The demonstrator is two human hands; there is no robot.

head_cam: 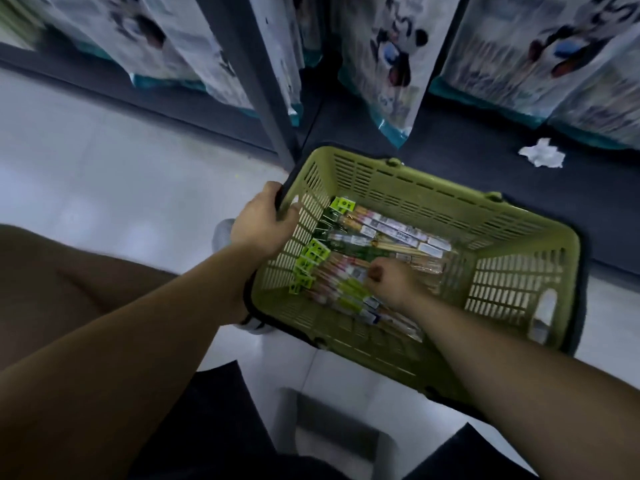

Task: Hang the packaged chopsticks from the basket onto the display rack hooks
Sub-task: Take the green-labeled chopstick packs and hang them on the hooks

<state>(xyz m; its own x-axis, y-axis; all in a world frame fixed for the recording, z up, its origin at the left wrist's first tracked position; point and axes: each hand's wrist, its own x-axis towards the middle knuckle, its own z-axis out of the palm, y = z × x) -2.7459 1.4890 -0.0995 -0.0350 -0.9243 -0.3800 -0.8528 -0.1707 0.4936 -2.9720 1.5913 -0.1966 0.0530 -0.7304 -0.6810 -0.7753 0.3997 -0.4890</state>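
Observation:
An olive-green plastic basket (433, 199) sits on the floor at the foot of the display rack. Several packaged chopsticks (388, 230) lie inside it, in clear sleeves with bright green hang tabs pointing left. My left hand (263, 223) grips the basket's left rim and its black handle. Down inside the basket, my right hand (391, 278) has its fingers curled over the nearer pile of packs; whether it holds one is hidden by the hand itself. No rack hooks are in view.
Printed cartoon bags (391, 64) hang along the rack above a dark base shelf (485, 174). A crumpled white paper (540, 154) lies on that shelf. A grey upright post (263, 81) stands left of the basket. My knees and a stool (329, 427) are below.

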